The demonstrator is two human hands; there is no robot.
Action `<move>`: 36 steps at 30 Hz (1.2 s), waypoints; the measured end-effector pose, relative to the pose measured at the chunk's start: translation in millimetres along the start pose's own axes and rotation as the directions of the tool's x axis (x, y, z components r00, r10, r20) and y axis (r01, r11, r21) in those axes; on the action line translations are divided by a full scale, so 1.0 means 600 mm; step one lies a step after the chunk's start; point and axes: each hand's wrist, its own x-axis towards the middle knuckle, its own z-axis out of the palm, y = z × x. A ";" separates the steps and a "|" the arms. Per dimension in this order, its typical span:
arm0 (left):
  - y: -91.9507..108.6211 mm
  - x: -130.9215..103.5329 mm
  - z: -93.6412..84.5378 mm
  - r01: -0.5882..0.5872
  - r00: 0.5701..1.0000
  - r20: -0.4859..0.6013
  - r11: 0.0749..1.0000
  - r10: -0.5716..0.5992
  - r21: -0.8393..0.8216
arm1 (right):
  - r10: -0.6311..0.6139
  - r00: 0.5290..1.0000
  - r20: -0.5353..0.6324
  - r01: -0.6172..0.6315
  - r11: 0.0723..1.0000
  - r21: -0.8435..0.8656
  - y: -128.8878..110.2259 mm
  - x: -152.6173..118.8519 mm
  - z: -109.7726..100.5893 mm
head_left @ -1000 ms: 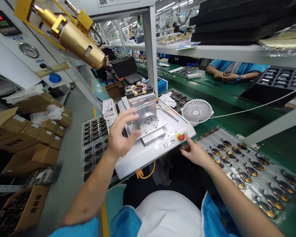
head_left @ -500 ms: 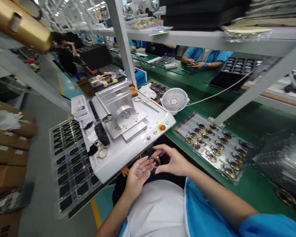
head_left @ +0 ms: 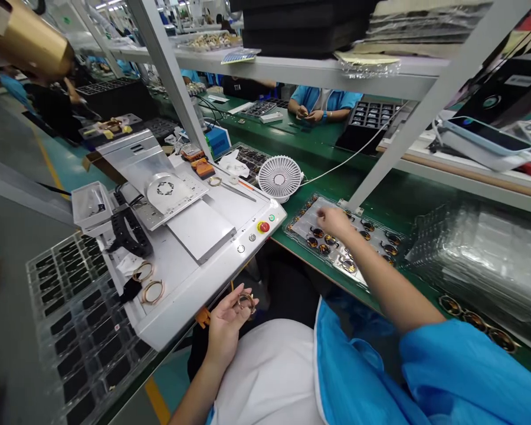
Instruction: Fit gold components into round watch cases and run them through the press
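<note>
My left hand (head_left: 228, 319) is in front of my body, thumb and fingers closed round a thin metal ring (head_left: 246, 302). Farther right, my right hand (head_left: 335, 223) reaches over a clear plastic tray (head_left: 300, 223) on the green bench. Its fingers are bent down and together at the tray; whatever lies between them is hidden. Several small round black-and-amber parts with curved tails, such as this part (head_left: 349, 265), rest in the tray around the hand. Two loose gold rings, one of them this ring (head_left: 153, 291), lie on the white machine's left front corner.
The white machine (head_left: 265, 208) carries a metal fixture (head_left: 161, 192) and a red button (head_left: 264, 226). A white fan (head_left: 279, 178) stands behind the tray. Stacked clear trays (head_left: 478, 260) are at right, beside more rings (head_left: 473, 320). A slanted shelf post (head_left: 393, 147) rises behind. Another person (head_left: 323, 106) sits across.
My right hand has left the ring and moved right, over the tray of parts. My left hand keeps the ring, its fingers now closed round it. The view has turned right.
</note>
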 end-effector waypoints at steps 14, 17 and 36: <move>-0.006 -0.012 -0.015 -0.003 1.000 0.011 0.994 0.001 0.106 | 0.119 0.991 -0.058 -0.112 0.987 0.114 0.051 0.060 -0.021; 0.004 -0.015 -0.010 0.008 0.999 0.052 0.996 -0.013 0.092 | 0.023 1.000 0.008 -0.024 0.946 0.324 0.005 -0.009 0.020; 0.045 -0.032 -0.003 0.024 0.970 0.242 0.997 -0.006 -0.070 | -0.696 0.698 -0.169 0.600 0.439 0.669 -0.200 -0.220 0.141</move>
